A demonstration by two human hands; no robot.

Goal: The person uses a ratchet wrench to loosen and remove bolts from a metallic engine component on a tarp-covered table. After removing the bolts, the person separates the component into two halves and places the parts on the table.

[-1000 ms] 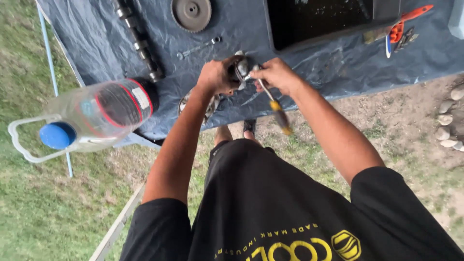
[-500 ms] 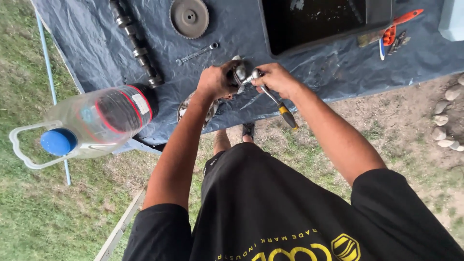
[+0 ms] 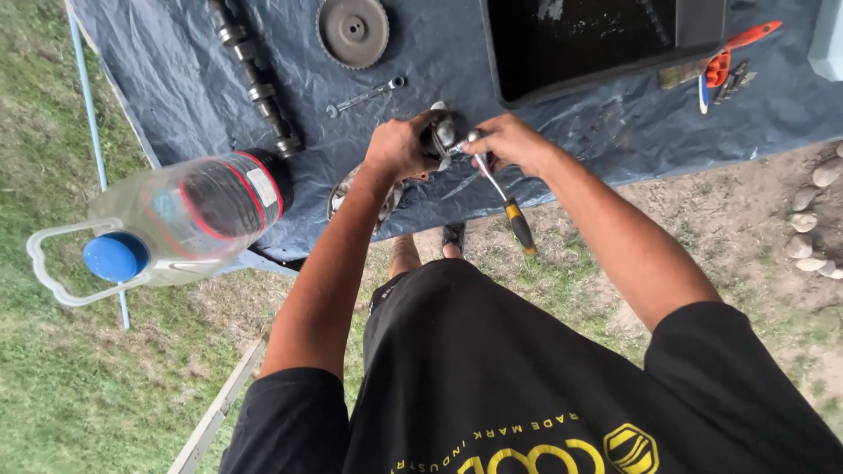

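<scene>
Out on the grass, a surface (image 3: 562, 132) draped in dark blue sheeting carried the job. The left hand (image 3: 399, 145) had its fingers wrapped tight round a small metal part (image 3: 442, 136), held just above the sheeting's near edge. The right hand (image 3: 509, 140) pinched the head of a ratchet wrench (image 3: 500, 189) against that part, its black and yellow handle hanging toward the person. A camshaft (image 3: 255, 79), a gear wheel (image 3: 353, 31), a spanner (image 3: 364, 95) and a big plastic bottle (image 3: 184, 215) lay around.
</scene>
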